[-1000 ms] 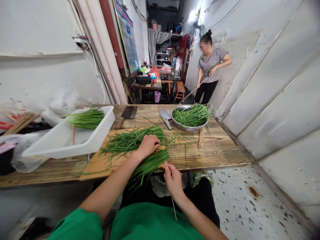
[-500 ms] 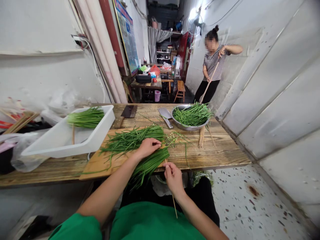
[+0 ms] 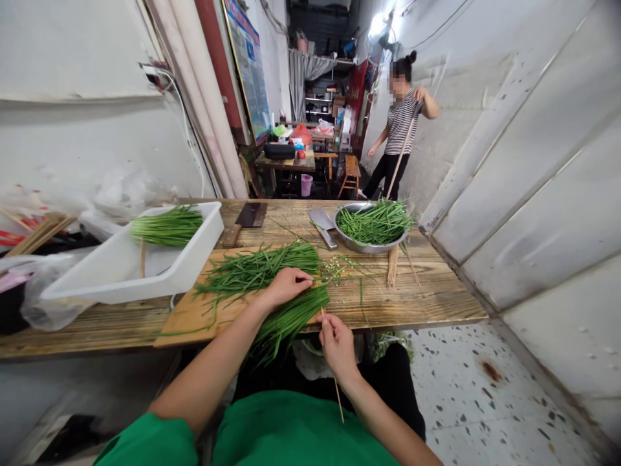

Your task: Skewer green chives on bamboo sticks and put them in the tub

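Observation:
A thin wooden skewer (image 3: 339, 401) is pinched between the thumb and fingers of my right hand (image 3: 337, 346). Its upper end meets the cut ends of a bundle of garlic chives (image 3: 295, 317), which hangs over the front edge of the cutting board (image 3: 189, 330). My left hand (image 3: 287, 286) lies just above that bundle, fingers closed together at the tips. What sits between those fingertips is too small to make out. Behind my left hand, a looser pile of garlic chives (image 3: 262, 266) covers the board.
A white plastic tray (image 3: 194, 255) holds skewered chives (image 3: 167, 226). Two cleavers, one dark (image 3: 251, 215) and one shiny (image 3: 321, 220), lie near a metal bowl (image 3: 369, 246) of greens. Skewers (image 3: 392, 266) lie beside it. A person (image 3: 400, 129) holds a long stick beyond the table.
Both my hands stay in nearly the same place, with the skewer and chives unmoved. The person at the back has turned, shifted left and lowered one arm away from the stick.

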`<action>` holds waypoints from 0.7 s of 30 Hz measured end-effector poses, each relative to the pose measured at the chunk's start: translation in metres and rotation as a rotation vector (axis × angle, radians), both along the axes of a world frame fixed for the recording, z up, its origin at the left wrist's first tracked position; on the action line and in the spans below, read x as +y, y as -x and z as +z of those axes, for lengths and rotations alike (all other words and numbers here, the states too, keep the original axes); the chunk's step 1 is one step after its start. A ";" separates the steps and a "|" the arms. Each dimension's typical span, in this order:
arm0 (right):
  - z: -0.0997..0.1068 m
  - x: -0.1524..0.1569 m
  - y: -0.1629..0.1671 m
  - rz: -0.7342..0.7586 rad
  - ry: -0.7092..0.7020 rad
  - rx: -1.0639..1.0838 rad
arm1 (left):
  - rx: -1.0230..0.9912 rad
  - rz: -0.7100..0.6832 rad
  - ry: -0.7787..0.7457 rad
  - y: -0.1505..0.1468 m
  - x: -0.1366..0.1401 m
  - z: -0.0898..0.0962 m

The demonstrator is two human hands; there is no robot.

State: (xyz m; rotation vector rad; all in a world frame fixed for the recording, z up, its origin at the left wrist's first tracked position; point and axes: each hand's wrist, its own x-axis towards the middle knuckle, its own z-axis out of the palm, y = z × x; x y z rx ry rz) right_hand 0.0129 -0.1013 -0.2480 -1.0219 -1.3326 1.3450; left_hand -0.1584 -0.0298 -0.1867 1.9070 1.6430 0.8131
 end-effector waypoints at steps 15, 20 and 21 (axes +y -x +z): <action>0.004 -0.001 -0.002 -0.003 -0.010 -0.001 | 0.024 0.015 -0.003 0.000 0.000 -0.002; 0.004 -0.001 -0.001 -0.017 -0.028 -0.009 | 0.042 0.005 -0.016 0.001 0.000 -0.002; 0.004 -0.002 -0.001 -0.033 -0.042 -0.018 | 0.043 0.002 -0.019 0.001 0.000 -0.002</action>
